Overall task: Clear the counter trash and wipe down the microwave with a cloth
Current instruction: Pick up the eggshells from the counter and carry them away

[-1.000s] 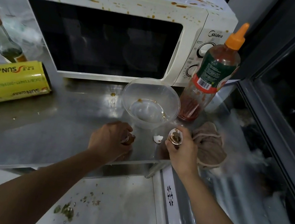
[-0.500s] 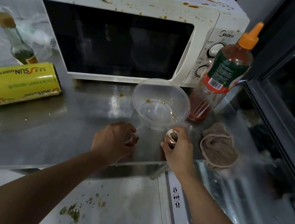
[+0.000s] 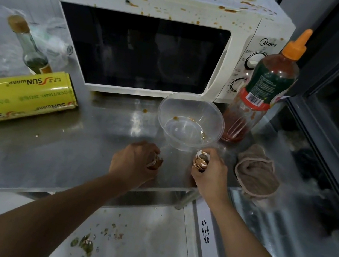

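At the near worktop (image 3: 68, 156) edge, both hands grasp eggshells: the left hand (image 3: 135, 163) cups eggshell pieces (image 3: 156, 162), the right hand (image 3: 210, 174) grips stacked eggshell halves (image 3: 201, 160) upright. Just right of it, nearer that hand, lies the cloth (image 3: 255, 173); the spattered microwave (image 3: 156, 42) stands far behind.

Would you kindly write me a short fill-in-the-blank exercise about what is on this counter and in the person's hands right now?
1. Both the left hand and the right hand hold pieces of ____.
2. The sauce bottle beside the microwave has an ____ cap.
3. The crumpled cloth lies to the ____ of the clear plastic bowl.
4. The roll of wrap on the counter is ____ in colour.

Missing words: eggshell; orange; right; yellow
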The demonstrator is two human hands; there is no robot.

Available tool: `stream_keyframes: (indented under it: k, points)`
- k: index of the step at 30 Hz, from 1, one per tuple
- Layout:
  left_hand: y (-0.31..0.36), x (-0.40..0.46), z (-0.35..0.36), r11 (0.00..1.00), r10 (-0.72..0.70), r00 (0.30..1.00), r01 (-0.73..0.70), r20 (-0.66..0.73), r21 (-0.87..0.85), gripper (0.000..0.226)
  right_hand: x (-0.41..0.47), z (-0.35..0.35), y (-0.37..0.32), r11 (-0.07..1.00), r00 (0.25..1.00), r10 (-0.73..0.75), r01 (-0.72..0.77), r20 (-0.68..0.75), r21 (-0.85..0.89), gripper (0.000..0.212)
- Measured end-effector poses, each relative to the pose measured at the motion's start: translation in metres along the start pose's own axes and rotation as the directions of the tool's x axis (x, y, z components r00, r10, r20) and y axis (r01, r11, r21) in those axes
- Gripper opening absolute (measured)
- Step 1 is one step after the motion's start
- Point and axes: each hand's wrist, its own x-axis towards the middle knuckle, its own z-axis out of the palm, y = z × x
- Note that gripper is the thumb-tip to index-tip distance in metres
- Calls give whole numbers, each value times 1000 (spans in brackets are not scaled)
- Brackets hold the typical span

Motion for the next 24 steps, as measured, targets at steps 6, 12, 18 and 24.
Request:
stream_keyframes:
  k: [6, 12, 18, 24]
  points:
    - [3, 1, 2, 1000, 1, 1000, -1, 4, -8, 38, -2, -4, 2, 998, 1000, 8, -8, -1, 66, 36]
    - [11, 0, 2, 1000, -3, 1000, 3, 19, -19, 41, -2, -11, 7, 996, 1000, 4, -3, -10, 84, 37]
    - [17, 1, 4, 1000, -14, 1000, 14, 20, -13, 44, -5, -13, 8, 991, 1000, 13, -12, -4, 132, 35]
    - [18, 0, 5, 1000, -18, 1000, 18, 19, 0, 45, -6, -18, 8, 975, 999, 41, -42, 8, 218, 38]
